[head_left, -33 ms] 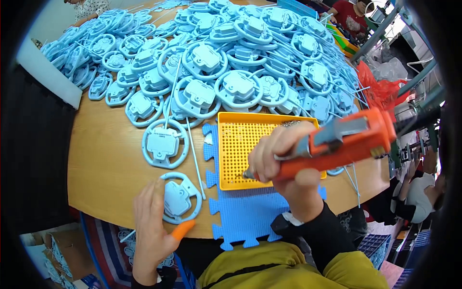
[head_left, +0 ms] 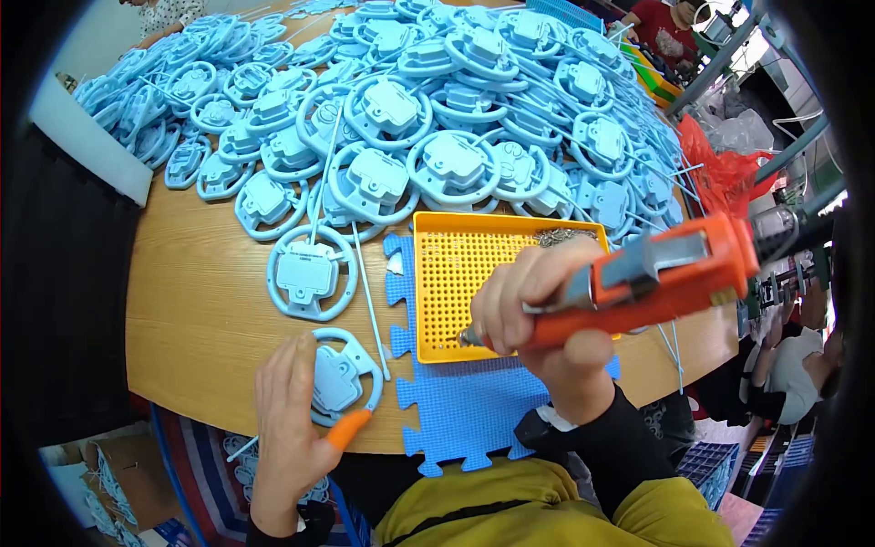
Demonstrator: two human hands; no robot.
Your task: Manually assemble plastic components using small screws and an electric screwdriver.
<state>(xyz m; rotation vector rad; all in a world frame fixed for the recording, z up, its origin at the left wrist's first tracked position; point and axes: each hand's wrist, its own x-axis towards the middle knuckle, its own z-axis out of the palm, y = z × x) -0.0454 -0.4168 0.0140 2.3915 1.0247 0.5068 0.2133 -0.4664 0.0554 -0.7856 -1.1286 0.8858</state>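
Right hand: closed around an orange, thick-bodied plastic power driver with a grey lever, the hand [head_left: 547, 305] wrapped near the driver's front end and the driver [head_left: 670, 269] slanting up and away to its right. That grip probably kept the bit steady and aimed down-left.
Left hand: spread wide, the hand [head_left: 296, 428] lying with straight fingers along one side of a pale blue, ring-shaped plastic part [head_left: 338, 378], its thumb, in a bright orange rubbery cover [head_left: 348, 429], at the near rim. It seemed to rest there to keep the part from sliding; how firmly it pressed, I could not tell.
Blue ring part: just right of the left hand's fingers, flat on the brown wooden table [head_left: 200, 305], well apart to the left of the right hand.
Yellow tray: a rectangular plastic tray with a grid of holes [head_left: 492, 224], below and beyond the right hand, likely set there for short reach. The bit's tip stood over its near left corner; whether it carried a screw was too small to tell.
Loose metal screws: a small heap [head_left: 562, 237] beyond the right hand's knuckles, inside the tray.
Blue foam mat: jigsaw-edged [head_left: 474, 392], between the hands, partly under the tray.
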